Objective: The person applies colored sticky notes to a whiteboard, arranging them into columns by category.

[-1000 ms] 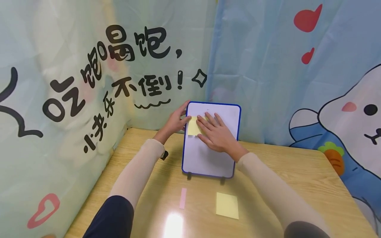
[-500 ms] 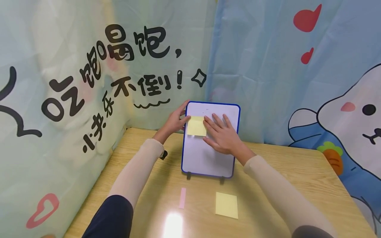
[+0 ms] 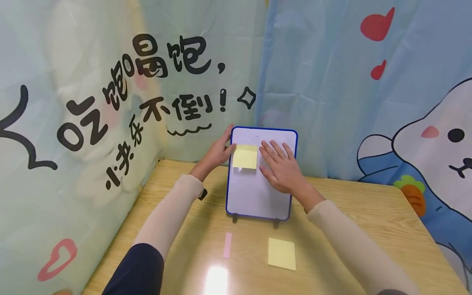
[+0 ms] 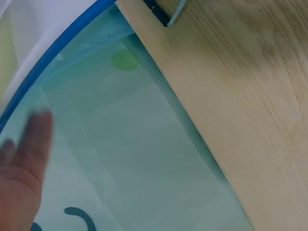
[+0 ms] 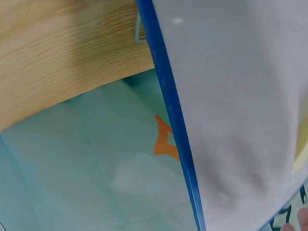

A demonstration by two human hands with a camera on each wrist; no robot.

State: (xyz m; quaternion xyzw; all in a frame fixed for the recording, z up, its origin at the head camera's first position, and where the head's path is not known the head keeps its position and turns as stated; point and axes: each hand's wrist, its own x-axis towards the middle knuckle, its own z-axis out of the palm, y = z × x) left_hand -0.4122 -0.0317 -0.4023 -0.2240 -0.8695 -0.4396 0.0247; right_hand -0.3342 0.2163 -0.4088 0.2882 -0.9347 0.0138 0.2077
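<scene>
A small whiteboard (image 3: pixel 254 196) with a blue frame stands tilted back on the table. On its upper left a yellow sticky note (image 3: pixel 245 157) lies against the surface, its lower edge lifted slightly. My left hand (image 3: pixel 217 153) holds the board's left edge, thumb in front beside the note; in the left wrist view its fingers (image 4: pixel 33 149) are blurred near the blue rim. Fingers straight and spread, my right hand (image 3: pixel 284 170) lies over the board's right half, just right of the note. The right wrist view shows the board's face but not the right palm.
On the wooden table (image 3: pixel 368 213), a yellow sticky note pad (image 3: pixel 282 254) and a pink strip (image 3: pixel 227 245) lie in front of the board. Two dark feet, including the left foot (image 3: pixel 234 218), support the board. A printed curtain (image 3: pixel 313 90) hangs close behind.
My right hand has slid rightward off the yellow sticky note, uncovering it fully. The left hand keeps its place at the board's edge, and the board has stayed put.
</scene>
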